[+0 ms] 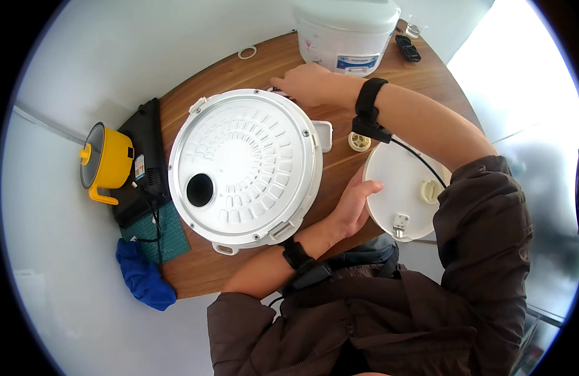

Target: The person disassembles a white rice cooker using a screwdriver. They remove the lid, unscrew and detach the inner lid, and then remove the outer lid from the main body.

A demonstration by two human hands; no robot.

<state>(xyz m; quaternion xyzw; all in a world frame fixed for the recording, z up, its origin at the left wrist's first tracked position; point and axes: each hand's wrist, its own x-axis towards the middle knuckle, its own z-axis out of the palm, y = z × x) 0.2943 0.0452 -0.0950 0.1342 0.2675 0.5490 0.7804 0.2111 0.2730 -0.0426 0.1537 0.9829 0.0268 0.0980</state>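
The large round white lid (245, 166) is lying flat on the wooden table (202, 272), its round hole facing the person's left. The left hand (352, 207) is resting open at its lower right edge, gripping nothing. The right hand (305, 83) is reaching past its far rim, fingers curled; whether they hold anything cannot be told. A smaller white disc (399, 191) is lying just right of the left hand.
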